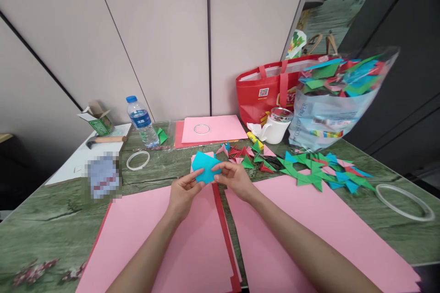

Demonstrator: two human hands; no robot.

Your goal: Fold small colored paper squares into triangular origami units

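A small blue paper piece (205, 165), partly folded, is pinched between both hands above the table's middle. My left hand (183, 193) grips its lower left edge with thumb and fingers closed. My right hand (233, 178) pinches its right edge. Below the hands lie large pink paper sheets (165, 242) with a red sheet edge (223, 233) between them. Just beyond the hands sits a scatter of small folded paper pieces (247, 154) in red, pink and green.
Folded green, blue and pink pieces (319, 171) lie at right, by a clear bag of them (330, 100). A white mug (275, 129), red tote (271, 89), water bottle (141, 121), tape rings (138, 160) (404, 201), pink sheets (209, 129), a small carton (98, 119).
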